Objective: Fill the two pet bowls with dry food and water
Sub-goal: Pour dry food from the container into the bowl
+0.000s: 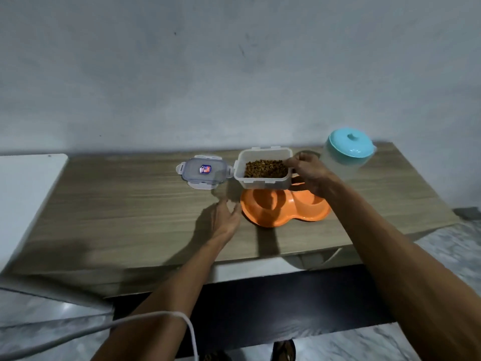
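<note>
**Pet bowls (pixel 273 222) lie empty beneath the kibble tub**

At far left of the wood-grain surface (pixel 130 204) lies a clear snap-lock lid (pixel 204 171). The left hand (pixel 223 220), fingers (pixel 235 208) straight and holding nothing, sits just beside the left end of the glossy orange moulded double dish, whose long axis runs left to right. Over the dish's far edge the right hand (pixel 309 175) grips a translucent tub (pixel 263 182) of brown kibble (pixel 265 169) by its right wall, seemingly nearest the left well. A frosted jug (pixel 343 165) stands rightmost.
</note>
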`<state>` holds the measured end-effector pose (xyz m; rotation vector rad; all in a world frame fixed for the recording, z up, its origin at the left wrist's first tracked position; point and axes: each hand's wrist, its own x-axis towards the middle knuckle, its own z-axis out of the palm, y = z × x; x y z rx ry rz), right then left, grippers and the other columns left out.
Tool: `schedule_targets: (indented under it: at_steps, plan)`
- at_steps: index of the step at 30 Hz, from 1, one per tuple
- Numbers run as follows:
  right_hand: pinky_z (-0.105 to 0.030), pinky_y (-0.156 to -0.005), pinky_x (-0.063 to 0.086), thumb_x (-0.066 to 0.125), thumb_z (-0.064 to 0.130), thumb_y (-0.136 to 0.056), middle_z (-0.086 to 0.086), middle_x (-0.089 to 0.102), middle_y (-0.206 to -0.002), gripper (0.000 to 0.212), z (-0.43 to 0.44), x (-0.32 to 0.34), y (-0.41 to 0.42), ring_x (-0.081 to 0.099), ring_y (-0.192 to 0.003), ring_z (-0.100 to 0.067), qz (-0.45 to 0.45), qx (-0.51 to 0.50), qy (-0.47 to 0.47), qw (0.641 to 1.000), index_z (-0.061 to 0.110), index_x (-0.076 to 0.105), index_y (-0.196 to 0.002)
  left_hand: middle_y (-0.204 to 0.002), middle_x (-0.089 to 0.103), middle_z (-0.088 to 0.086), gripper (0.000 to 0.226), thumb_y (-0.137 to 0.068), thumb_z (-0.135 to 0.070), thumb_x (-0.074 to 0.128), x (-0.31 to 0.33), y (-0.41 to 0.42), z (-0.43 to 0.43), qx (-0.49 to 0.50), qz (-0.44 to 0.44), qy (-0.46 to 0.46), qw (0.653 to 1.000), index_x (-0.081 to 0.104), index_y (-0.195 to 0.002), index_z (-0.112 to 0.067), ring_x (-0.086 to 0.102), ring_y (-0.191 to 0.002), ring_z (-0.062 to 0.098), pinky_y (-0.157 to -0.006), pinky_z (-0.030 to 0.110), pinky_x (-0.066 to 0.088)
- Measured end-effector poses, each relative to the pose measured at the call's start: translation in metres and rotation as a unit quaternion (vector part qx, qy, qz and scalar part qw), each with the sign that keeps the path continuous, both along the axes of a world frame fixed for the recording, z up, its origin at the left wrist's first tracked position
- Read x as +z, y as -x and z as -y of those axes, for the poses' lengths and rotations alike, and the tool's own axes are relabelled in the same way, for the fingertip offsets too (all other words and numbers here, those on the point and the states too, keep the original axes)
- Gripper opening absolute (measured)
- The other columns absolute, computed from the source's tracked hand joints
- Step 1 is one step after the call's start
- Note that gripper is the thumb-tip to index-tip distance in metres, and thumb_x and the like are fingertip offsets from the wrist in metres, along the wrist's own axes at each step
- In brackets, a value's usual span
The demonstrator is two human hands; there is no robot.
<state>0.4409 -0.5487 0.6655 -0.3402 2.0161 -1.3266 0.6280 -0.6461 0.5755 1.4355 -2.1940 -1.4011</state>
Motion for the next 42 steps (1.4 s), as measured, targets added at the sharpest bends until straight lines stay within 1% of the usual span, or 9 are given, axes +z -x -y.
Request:
schedule_targets:
  at_steps: [3,8,13,17,23,26,32,37,42]
  plan:
    - [-0.036,-0.059,0.056,0.063,0.019,-0.094,-0.013,0.064,-0.095,0.009,-0.025,0.007,0.017,0.066,-0.076,-0.026,-0.036,-0.015,0.003,0.999,0.015,0.055,-0.092,-0.135,0.051,0.014,0.054,-0.085,-0.032,0.067,-0.009,0.021,-0.014,-0.086,0.016,0.042,0.995,0.051,-0.136,-0.018,0.046,-0.129,0.032,-0.102,0.04,0.042]
    - [-0.054,-0.077,0.061,0.071,0.026,-0.088,-0.018,0.068,-0.102,0.02,-0.052,0.006,0.03,0.07,-0.092,-0.031,-0.119,-0.033,-0.03,0.992,0.016,0.053,-0.087,-0.152,0.038,0.009,0.085,-0.081,-0.046,0.069,-0.019,0.039,-0.026,-0.166,0.098,0.172,0.966,0.03,-0.151,-0.017,0.037,-0.14,0.03,-0.113,0.042,0.034]
    - [-0.058,-0.074,0.058,0.076,0.033,-0.08,-0.015,0.068,-0.091,0.027,-0.062,-0.002,0.036,0.068,-0.091,-0.034,-0.224,-0.009,-0.057,0.973,0.018,0.054,-0.078,-0.16,0.025,0.008,0.101,-0.08,-0.05,0.071,-0.031,0.044,-0.033,-0.164,0.135,0.169,0.962,0.013,-0.155,-0.016,0.027,-0.146,0.031,-0.115,0.05,0.03]
    - [-0.049,-0.068,0.058,0.076,0.031,-0.081,-0.008,0.065,-0.089,0.028,-0.062,-0.001,0.032,0.065,-0.086,-0.029,-0.301,0.02,-0.06,0.952,0.013,0.054,-0.083,-0.158,0.03,0.008,0.103,-0.08,-0.053,0.069,-0.039,0.047,-0.034,-0.154,0.157,0.177,0.959,0.008,-0.156,-0.018,0.03,-0.143,0.032,-0.112,0.05,0.033]
    - [-0.033,-0.062,0.039,0.078,0.032,-0.078,-0.007,0.061,-0.098,0.034,-0.055,-0.002,0.028,0.055,-0.084,-0.025,-0.392,0.071,-0.074,0.914,0.014,0.049,-0.082,-0.157,0.033,0.007,0.104,-0.078,-0.052,0.073,-0.04,0.049,-0.033,-0.137,0.151,0.172,0.964,0.011,-0.156,-0.021,0.03,-0.143,0.032,-0.112,0.052,0.034]
    - [-0.034,-0.068,0.042,0.077,0.034,-0.076,-0.007,0.061,-0.108,0.036,-0.053,-0.003,0.024,0.055,-0.092,-0.025,-0.414,0.093,-0.078,0.902,0.017,0.047,-0.083,-0.156,0.034,0.005,0.102,-0.077,-0.051,0.073,-0.041,0.049,-0.033,-0.135,0.144,0.174,0.965,0.015,-0.155,-0.021,0.031,-0.142,0.031,-0.112,0.052,0.033]
    - [-0.035,-0.071,0.039,0.077,0.037,-0.077,-0.009,0.061,-0.111,0.037,-0.051,0.001,0.02,0.053,-0.094,-0.028,-0.436,0.12,-0.082,0.888,0.019,0.046,-0.086,-0.154,0.037,0.005,0.101,-0.077,-0.049,0.075,-0.042,0.05,-0.033,-0.131,0.145,0.176,0.965,0.017,-0.154,-0.021,0.032,-0.142,0.03,-0.113,0.05,0.033]
    - [-0.04,-0.075,0.047,0.076,0.036,-0.078,-0.01,0.059,-0.117,0.036,-0.05,0.002,0.016,0.053,-0.095,-0.026,-0.453,0.133,-0.084,0.878,0.018,0.047,-0.088,-0.153,0.037,0.006,0.1,-0.077,-0.046,0.075,-0.04,0.05,-0.033,-0.126,0.144,0.175,0.966,0.017,-0.154,-0.02,0.031,-0.142,0.029,-0.114,0.047,0.031]
    - [-0.039,-0.074,0.045,0.077,0.035,-0.076,-0.008,0.059,-0.115,0.036,-0.05,0.001,0.014,0.054,-0.096,-0.028,-0.459,0.133,-0.081,0.875,0.018,0.047,-0.088,-0.155,0.035,0.005,0.101,-0.077,-0.046,0.076,-0.04,0.05,-0.033,-0.126,0.143,0.174,0.966,0.017,-0.155,-0.02,0.03,-0.143,0.029,-0.115,0.047,0.031]
